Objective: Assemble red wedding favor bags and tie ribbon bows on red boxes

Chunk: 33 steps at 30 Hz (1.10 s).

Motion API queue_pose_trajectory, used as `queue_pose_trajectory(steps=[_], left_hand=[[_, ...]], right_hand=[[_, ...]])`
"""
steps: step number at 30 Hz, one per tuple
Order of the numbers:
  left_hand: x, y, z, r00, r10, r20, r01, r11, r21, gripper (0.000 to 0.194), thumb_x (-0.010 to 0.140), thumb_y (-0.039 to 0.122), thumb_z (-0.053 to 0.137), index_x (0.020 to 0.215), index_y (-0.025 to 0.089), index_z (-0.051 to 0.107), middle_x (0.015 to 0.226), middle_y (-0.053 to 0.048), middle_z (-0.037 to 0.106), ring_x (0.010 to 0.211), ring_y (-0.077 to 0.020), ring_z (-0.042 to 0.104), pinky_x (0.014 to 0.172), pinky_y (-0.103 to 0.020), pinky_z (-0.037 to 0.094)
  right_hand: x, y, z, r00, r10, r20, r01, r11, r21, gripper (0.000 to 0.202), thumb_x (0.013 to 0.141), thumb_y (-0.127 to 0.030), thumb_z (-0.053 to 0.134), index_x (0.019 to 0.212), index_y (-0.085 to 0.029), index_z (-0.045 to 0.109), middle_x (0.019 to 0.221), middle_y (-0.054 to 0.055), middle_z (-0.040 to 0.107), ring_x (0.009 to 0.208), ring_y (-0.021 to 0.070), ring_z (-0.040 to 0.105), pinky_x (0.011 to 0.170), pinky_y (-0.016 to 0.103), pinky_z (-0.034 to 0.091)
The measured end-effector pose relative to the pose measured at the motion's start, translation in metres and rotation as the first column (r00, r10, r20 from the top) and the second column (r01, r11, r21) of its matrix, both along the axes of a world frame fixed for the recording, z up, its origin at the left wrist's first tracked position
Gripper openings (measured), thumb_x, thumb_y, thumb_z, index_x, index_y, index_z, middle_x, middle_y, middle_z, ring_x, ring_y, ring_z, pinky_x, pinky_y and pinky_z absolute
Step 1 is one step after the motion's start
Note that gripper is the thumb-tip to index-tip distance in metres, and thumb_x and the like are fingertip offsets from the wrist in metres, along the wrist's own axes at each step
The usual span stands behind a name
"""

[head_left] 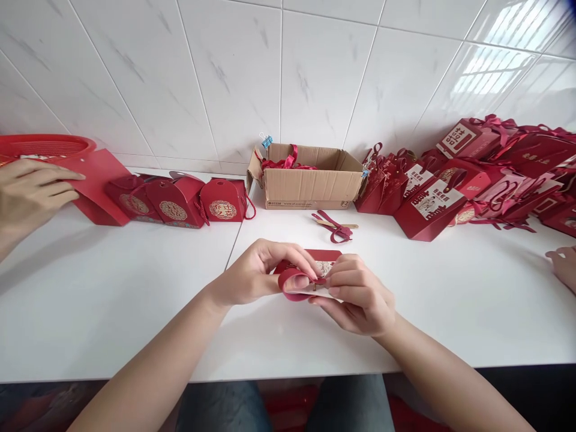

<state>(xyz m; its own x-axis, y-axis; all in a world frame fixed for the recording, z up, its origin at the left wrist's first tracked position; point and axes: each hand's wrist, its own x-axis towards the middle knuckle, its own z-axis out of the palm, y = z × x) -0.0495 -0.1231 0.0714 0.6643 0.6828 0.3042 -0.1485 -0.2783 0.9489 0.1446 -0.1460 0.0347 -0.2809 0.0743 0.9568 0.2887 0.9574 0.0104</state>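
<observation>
Both of my hands meet at a small red gift box (330,255) near the table's front middle. A dark red ribbon (292,296) curls in a loop at its near side. My left hand (265,270) pinches the ribbon, its thumb inside the loop. My right hand (360,294) grips the box's right side and the ribbon's other end, fingers bent. Fingers cover much of the box, including its printed pale panel. Just beyond it lie loose red ribbon pieces (335,228) and a thin wooden stick (351,226).
Behind stands a cardboard box (310,186) holding red ribbons. Red gift boxes (222,201) line up at left; a pile of ribboned boxes (499,174) fills the right. Another person's hand (36,189) touches a red card by a red basket (49,144); another hand (564,267) rests far right.
</observation>
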Motion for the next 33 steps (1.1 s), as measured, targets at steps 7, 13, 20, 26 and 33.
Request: queue_pose_trajectory(steps=[7,13,20,26,33], left_hand=[[-0.0002,0.0026,-0.0054,0.999,-0.023,0.04,0.028,0.99,-0.141,0.013,0.08,0.026,0.069,0.086,0.016,0.075,0.088,-0.011,0.074,0.088,-0.0222,0.068,0.076,-0.033,0.056],[0.0014,0.001,-0.0044,0.999,0.005,0.053,0.003,0.987,-0.158,0.016,0.08,0.03,0.07,0.083,0.014,0.073,0.084,-0.01,0.073,0.084,-0.0207,0.068,0.073,-0.031,0.057],[0.0009,0.0022,-0.0061,0.999,0.021,0.025,-0.019,0.998,-0.068,0.02,0.082,0.032,0.067,0.082,0.013,0.071,0.078,-0.009,0.07,0.081,-0.0194,0.066,0.071,-0.03,0.055],[-0.0008,0.0039,-0.0059,0.998,-0.06,0.028,0.058,0.998,0.038,0.015,0.081,0.029,0.067,0.079,0.016,0.072,0.079,-0.008,0.068,0.08,-0.0183,0.063,0.074,-0.032,0.053],[-0.0046,0.0041,-0.002,0.993,-0.112,-0.037,0.116,0.988,0.103,0.016,0.084,0.031,0.063,0.085,0.016,0.071,0.091,-0.011,0.068,0.085,-0.0197,0.063,0.075,-0.031,0.052]], right_hand=[[-0.0004,-0.0011,0.002,1.0,0.003,-0.004,-0.003,0.999,-0.041,0.023,0.078,-0.009,0.067,0.093,-0.017,0.052,0.072,0.002,0.058,0.064,0.0138,0.06,0.056,0.031,0.053],[-0.0008,-0.001,0.0013,1.0,-0.008,-0.006,0.008,0.999,-0.044,0.023,0.079,-0.011,0.067,0.094,-0.017,0.051,0.072,0.002,0.058,0.064,0.0136,0.06,0.056,0.031,0.053],[0.0006,-0.0013,-0.001,1.0,0.0,-0.008,0.0,0.998,-0.057,0.024,0.078,-0.01,0.068,0.094,-0.016,0.051,0.073,0.002,0.059,0.066,0.0144,0.062,0.057,0.032,0.053],[0.0001,-0.0016,-0.0026,1.0,0.002,-0.02,-0.003,0.998,-0.059,0.024,0.077,-0.009,0.069,0.092,-0.015,0.052,0.073,0.003,0.059,0.067,0.0148,0.061,0.056,0.032,0.052],[-0.0002,-0.0007,-0.003,0.999,-0.018,-0.033,0.017,0.999,-0.048,0.025,0.077,-0.009,0.069,0.094,-0.017,0.052,0.073,0.003,0.06,0.065,0.0147,0.061,0.056,0.031,0.053]])
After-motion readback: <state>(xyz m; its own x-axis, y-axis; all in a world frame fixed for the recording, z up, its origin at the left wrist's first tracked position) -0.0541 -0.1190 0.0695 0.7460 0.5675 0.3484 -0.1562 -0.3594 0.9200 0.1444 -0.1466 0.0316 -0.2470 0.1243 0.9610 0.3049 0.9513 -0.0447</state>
